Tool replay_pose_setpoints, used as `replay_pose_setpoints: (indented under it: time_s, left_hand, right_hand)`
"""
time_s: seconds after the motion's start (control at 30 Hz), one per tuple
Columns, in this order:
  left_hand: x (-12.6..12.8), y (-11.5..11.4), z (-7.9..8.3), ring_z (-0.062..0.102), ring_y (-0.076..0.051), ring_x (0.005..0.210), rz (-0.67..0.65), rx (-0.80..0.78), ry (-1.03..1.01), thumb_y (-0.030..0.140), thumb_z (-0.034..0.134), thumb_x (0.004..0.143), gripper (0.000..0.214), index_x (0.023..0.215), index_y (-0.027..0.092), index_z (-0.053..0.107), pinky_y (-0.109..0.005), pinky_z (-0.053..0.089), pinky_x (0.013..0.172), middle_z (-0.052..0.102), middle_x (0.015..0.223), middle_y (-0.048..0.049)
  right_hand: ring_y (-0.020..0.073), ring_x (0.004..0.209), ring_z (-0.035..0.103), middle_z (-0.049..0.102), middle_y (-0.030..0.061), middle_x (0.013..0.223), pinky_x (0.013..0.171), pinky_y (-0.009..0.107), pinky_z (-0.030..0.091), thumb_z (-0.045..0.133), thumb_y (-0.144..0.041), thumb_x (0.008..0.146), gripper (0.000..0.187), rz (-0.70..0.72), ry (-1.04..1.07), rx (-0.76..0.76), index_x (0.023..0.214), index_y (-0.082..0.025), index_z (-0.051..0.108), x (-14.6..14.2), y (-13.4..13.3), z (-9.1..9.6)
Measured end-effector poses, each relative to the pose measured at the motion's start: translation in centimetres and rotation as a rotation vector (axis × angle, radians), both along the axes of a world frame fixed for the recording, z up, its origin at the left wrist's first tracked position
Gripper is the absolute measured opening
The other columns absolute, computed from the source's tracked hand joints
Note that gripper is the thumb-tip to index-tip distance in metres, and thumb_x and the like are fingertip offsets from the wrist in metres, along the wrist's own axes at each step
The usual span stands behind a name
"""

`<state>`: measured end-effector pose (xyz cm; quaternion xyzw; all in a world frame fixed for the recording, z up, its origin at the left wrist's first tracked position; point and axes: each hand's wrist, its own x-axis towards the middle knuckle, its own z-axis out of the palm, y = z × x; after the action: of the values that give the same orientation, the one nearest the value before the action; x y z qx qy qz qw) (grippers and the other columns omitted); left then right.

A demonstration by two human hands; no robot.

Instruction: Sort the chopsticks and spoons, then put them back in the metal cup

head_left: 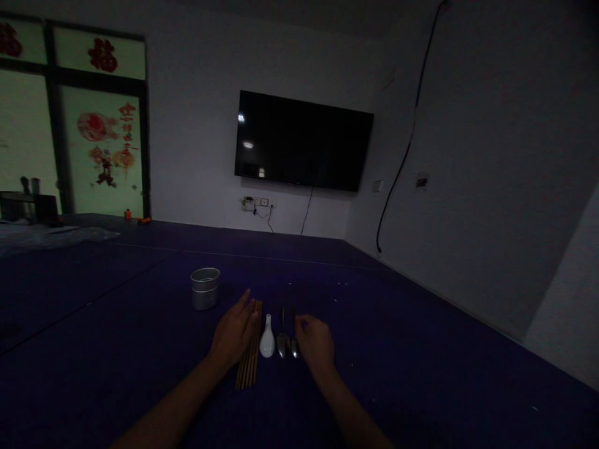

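On a dark blue surface lie several wooden chopsticks [251, 355] in a bundle, a white ceramic spoon [267, 340] and two metal spoons [283, 337] side by side. My left hand [233, 337] rests on the left edge of the chopsticks, fingers stretched forward and flat. My right hand [314, 342] sits just right of the metal spoons, fingers curled in a pinch near their handles. The dim light hides whether it grips one.
A small metal cup [204, 288] stands behind and left of my left hand. A black television [302, 142] hangs on the far wall. A window with red paper decorations [105, 140] is at the left. A cable [407, 137] runs down the right wall.
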<state>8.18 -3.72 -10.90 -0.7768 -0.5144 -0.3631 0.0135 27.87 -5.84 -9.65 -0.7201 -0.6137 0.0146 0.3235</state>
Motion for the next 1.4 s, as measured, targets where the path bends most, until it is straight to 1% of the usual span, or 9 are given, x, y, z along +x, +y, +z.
replay_pose_setpoints:
  time_s: [0.17,0.33,0.73,0.83,0.93,1.03,1.13,1.3,1.4]
  left_hand:
    - [-3.6,2.0,0.7,0.042,-0.026,0.128,0.29,0.155,0.013,0.033,0.027,0.093,0.05,0.141,0.018,0.033,-0.038,0.042,0.099,0.022,0.152,-0.009]
    - [-7.1,3.5,0.7,0.053,-0.026,0.117,0.454,0.192,0.027,0.023,0.034,0.09,0.052,0.141,0.017,0.03,-0.035,0.049,0.088,0.033,0.147,-0.0132]
    - [-6.6,3.4,1.0,0.062,-0.022,0.086,0.349,0.352,0.033,0.022,0.032,0.091,0.027,0.098,0.016,0.058,-0.033,0.052,0.076,0.061,0.093,-0.0103]
    - [-4.4,2.2,1.2,0.062,-0.02,0.087,0.214,0.459,0.015,0.022,0.034,0.092,0.023,0.096,0.018,0.057,-0.031,0.051,0.078,0.062,0.092,-0.0081]
    - [-1.9,0.6,0.8,0.062,-0.018,0.088,0.025,0.599,0.042,0.019,0.034,0.092,0.023,0.096,0.018,0.057,-0.029,0.052,0.077,0.064,0.094,-0.0082]
    - [0.3,-0.9,0.2,0.063,-0.016,0.083,-0.2,0.696,0.116,0.019,0.035,0.091,0.023,0.097,0.018,0.057,-0.026,0.054,0.072,0.065,0.091,-0.0076]
    - [1.5,-1.8,-0.4,0.064,-0.016,0.087,-0.289,0.714,0.097,0.015,0.036,0.091,0.024,0.102,0.016,0.057,-0.026,0.054,0.074,0.066,0.093,-0.0096]
    - [1.7,-2.0,-0.6,0.06,-0.02,0.102,-0.269,0.687,0.06,0.019,0.041,0.091,0.028,0.116,0.02,0.051,-0.03,0.054,0.079,0.06,0.113,-0.012]
    - [1.5,-1.8,-0.2,0.061,-0.02,0.09,-0.156,0.665,0.045,0.023,0.04,0.092,0.02,0.102,0.017,0.055,-0.032,0.053,0.074,0.063,0.097,-0.0102]
  right_hand:
    - [0.0155,0.071,0.067,0.073,0.0052,0.08,0.056,0.021,0.039,0.043,-0.033,0.09,0.031,0.098,-0.002,0.031,0.094,-0.022,0.072,-0.9,-0.6,0.1]
    - [0.0163,0.069,0.067,0.073,0.0048,0.079,0.057,0.023,0.039,0.042,-0.032,0.091,0.031,0.16,-0.007,0.069,0.092,-0.022,0.071,-1.2,-0.8,-0.1]
    - [0.0181,0.07,0.066,0.071,0.005,0.077,0.064,0.026,0.045,0.044,-0.033,0.089,0.03,0.201,0.026,0.202,0.094,-0.021,0.071,-1.4,-0.9,-0.3]
    - [0.0209,0.086,0.065,0.069,0.007,0.095,0.075,0.031,0.048,0.053,-0.036,0.084,0.039,0.251,0.067,0.314,0.119,-0.021,0.06,-1.4,-0.8,-0.6]
    - [0.0254,0.113,0.054,0.056,0.0086,0.126,0.09,0.039,0.046,0.065,-0.037,0.074,0.073,0.332,0.086,0.425,0.14,-0.025,0.035,-1.4,-0.6,-0.7]
    - [0.0272,0.129,0.038,0.04,0.0086,0.142,0.101,0.045,0.037,0.069,-0.033,0.068,0.089,0.432,0.091,0.521,0.144,-0.025,0.023,-1.6,-0.7,-0.8]
    - [0.0276,0.125,0.043,0.044,0.0105,0.138,0.101,0.045,0.038,0.068,-0.027,0.065,0.087,0.456,0.172,0.576,0.142,-0.022,0.028,-2.0,-1.0,-0.7]
    - [0.0256,0.117,0.051,0.051,0.0108,0.131,0.097,0.04,0.042,0.067,-0.029,0.065,0.08,0.328,0.391,0.614,0.138,-0.02,0.034,-2.1,-1.1,-0.1]
    - [0.0278,0.123,0.044,0.045,0.0131,0.137,0.101,0.043,0.036,0.07,-0.037,0.064,0.087,0.096,0.49,0.679,0.139,-0.019,0.031,-0.7,-0.4,0.4]
